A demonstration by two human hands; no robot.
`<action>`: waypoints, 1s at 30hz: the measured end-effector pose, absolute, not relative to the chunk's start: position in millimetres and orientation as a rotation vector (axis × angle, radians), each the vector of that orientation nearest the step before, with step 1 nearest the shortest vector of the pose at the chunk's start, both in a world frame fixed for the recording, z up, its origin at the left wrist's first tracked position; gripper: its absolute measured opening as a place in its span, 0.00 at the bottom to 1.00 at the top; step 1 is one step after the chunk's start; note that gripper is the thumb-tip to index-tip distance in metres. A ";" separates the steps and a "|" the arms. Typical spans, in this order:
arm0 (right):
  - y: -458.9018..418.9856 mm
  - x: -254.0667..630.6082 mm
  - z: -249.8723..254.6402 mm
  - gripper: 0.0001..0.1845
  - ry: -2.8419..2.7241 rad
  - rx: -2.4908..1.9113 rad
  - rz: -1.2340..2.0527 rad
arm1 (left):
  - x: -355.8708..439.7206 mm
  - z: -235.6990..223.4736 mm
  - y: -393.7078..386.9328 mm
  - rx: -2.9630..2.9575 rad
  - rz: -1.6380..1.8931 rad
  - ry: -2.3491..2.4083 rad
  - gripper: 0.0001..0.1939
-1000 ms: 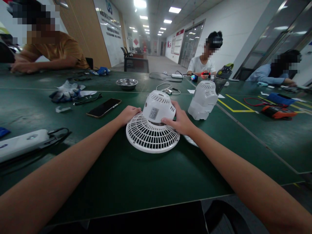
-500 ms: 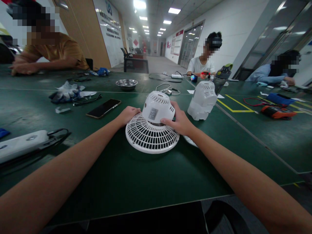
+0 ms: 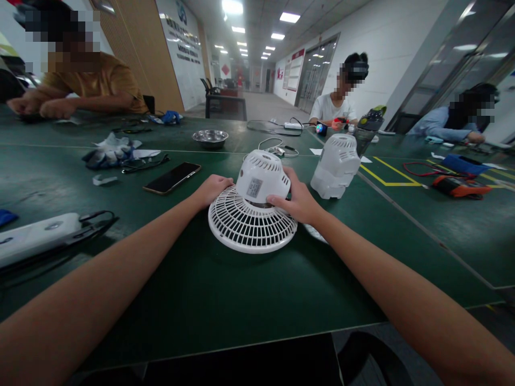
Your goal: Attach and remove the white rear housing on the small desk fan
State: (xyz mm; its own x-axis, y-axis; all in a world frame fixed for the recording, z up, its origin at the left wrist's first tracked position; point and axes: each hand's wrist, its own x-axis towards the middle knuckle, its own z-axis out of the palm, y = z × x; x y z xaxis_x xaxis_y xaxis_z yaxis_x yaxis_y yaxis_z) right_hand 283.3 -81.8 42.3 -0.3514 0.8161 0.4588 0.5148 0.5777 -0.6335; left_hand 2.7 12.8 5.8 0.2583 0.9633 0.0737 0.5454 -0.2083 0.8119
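Before me, a white round fan grille (image 3: 254,250) lies with its slats spread out near the table's front. On top of it sits a white motor housing (image 3: 269,172) with vents and a printed label. My left hand (image 3: 216,188) grips the grille's left rim, its fingertips partly hidden. Around the housing's right side, my right hand (image 3: 300,201) is closed, thumb at the lower front and fingers hidden behind. A pale flat part (image 3: 316,234) shows partly beneath my right wrist. Right of the housing stands a white vented fan base (image 3: 335,167).
A phone (image 3: 173,178), gloves (image 3: 110,151) and a metal bowl (image 3: 210,139) lie to the left and back. A white device (image 3: 40,238) with a cable is at far left. An orange-black meter (image 3: 460,186) lies right. Several people sit across the table.
Both my hands keep their hold, and the fan parts stay in place apart from a slight shift of the view. The hands of the person at the far left have moved.
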 end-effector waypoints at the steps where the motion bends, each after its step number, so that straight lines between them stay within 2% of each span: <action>1: -81.4 283.3 41.8 0.44 -2.031 -1.054 0.497 | 3.0 6.3 12.2 1.865 0.792 1.373 0.20; 30: -79.7 283.4 40.7 0.43 -2.040 -1.054 0.441 | 5.3 9.8 8.5 1.868 0.806 1.375 0.20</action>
